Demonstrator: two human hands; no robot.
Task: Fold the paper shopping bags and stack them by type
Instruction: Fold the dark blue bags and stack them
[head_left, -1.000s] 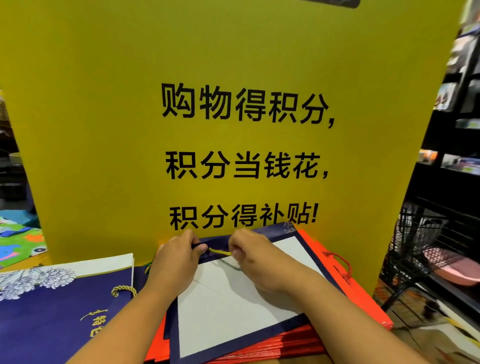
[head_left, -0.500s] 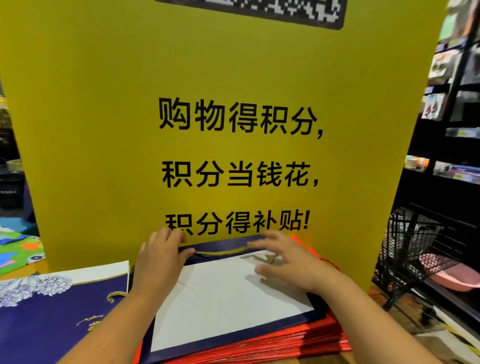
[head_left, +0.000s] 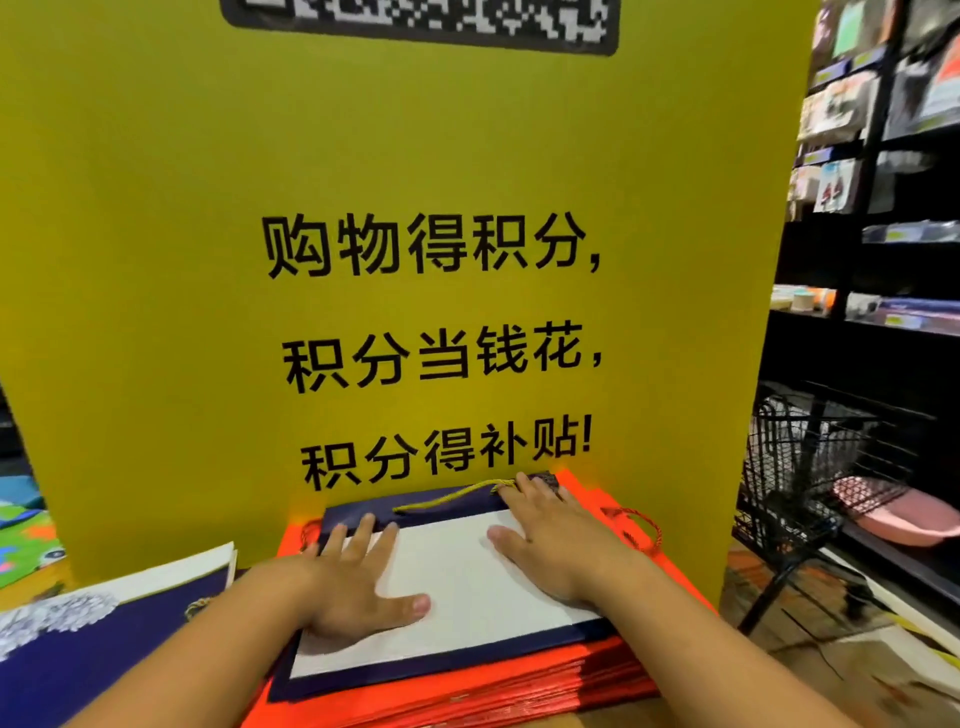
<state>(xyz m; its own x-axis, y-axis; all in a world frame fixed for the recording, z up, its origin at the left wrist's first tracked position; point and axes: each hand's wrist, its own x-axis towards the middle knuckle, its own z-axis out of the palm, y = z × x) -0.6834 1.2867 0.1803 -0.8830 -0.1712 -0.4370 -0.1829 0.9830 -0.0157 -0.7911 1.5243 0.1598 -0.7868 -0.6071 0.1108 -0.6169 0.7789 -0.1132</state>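
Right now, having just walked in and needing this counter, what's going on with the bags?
A person is flattening a navy bag: the left hand and right hand both press flat on its white panel. The right fingertips lie by its yellow cord. The bag lies on a stack of red bags, in front of a yellow sign. Another navy bag lies to the left, so this one probably goes there next.

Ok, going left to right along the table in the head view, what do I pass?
Navy flowered bag → left hand → right hand → red rope handle → black wire basket.
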